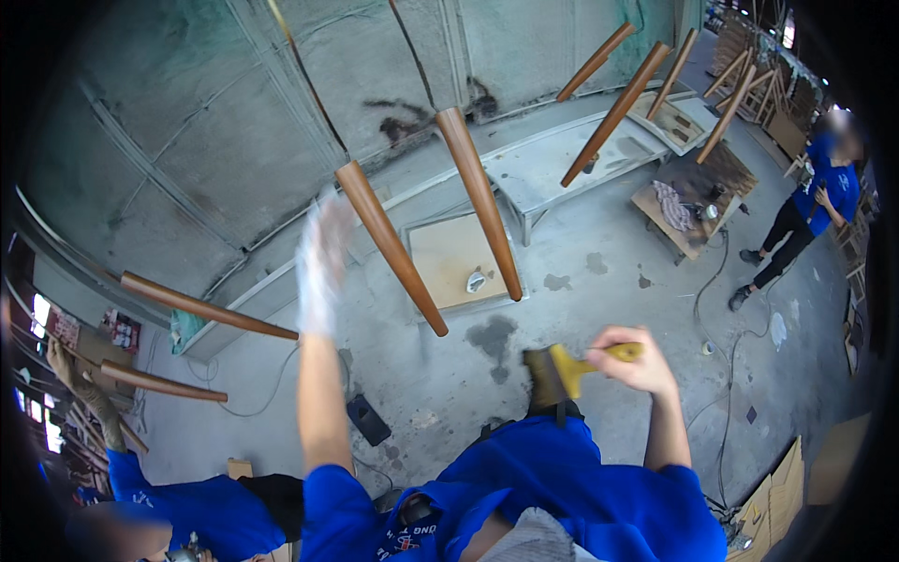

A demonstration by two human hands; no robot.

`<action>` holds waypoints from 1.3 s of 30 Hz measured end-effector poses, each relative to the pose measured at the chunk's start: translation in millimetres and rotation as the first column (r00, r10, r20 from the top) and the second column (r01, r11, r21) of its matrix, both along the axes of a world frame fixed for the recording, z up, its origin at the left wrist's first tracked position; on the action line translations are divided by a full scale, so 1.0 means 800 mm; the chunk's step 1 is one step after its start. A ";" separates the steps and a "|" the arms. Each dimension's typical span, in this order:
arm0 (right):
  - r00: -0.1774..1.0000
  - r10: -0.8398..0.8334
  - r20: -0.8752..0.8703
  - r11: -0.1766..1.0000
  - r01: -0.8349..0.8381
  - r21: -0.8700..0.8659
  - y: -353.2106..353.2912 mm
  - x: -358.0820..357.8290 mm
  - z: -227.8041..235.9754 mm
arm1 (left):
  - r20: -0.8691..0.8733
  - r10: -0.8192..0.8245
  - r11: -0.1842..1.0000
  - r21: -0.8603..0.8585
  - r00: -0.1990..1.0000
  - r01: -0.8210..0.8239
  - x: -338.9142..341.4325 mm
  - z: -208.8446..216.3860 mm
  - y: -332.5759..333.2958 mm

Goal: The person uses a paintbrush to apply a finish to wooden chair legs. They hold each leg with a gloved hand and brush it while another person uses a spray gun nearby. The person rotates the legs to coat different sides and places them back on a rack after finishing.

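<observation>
My right hand [639,367] is closed round the yellow handle of a wide flat paintbrush [565,372], whose dark bristles point left in front of my body. My left hand [326,245], in a thin whitish glove, is raised beside the upper end of a brown tapered wooden leg [393,251] hanging from a wire. Motion smears its fingers, so I cannot tell whether it touches the leg. A second hanging wooden leg [479,206] is just to the right. Further left hang another wooden leg [211,306] and a lower one [164,381].
More wooden legs [618,112] hang at the upper right. Below stand a long grey bench [571,164] and a low wooden table [688,248] with a cloth and cans. A co-worker [819,201] stands at right; another person [201,510] reaches up at left. Cables [726,375] cross the floor.
</observation>
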State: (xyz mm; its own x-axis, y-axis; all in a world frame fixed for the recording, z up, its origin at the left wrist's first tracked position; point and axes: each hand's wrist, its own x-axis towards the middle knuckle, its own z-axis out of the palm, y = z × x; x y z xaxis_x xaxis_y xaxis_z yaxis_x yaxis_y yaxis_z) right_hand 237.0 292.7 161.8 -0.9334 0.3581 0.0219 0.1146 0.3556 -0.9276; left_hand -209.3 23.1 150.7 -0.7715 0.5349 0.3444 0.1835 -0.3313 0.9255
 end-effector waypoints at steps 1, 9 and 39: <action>0.991 -0.134 -0.012 0.990 0.133 -0.055 0.009 0.025 -0.007 | -0.120 0.020 0.998 0.070 0.993 -0.012 -0.030 0.046 0.009; 0.811 -0.558 -0.175 0.825 0.565 -0.013 0.033 0.083 -0.079 | 0.027 -0.129 0.990 -0.058 0.991 0.131 -0.095 0.155 0.007; 0.668 -0.744 -0.016 0.365 0.385 -0.847 -0.052 0.225 -0.302 | -0.272 0.061 0.892 -0.416 0.960 -0.175 0.413 0.196 0.061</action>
State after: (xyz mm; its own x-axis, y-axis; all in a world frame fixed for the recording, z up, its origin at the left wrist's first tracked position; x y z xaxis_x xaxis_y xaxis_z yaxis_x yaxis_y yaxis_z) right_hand 417.3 251.3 -79.9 -0.4720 0.8370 -0.2768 -0.3763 -0.4752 -0.7953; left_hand 120.7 71.7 307.5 -0.7597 0.5841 0.2859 0.4352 0.1299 0.8909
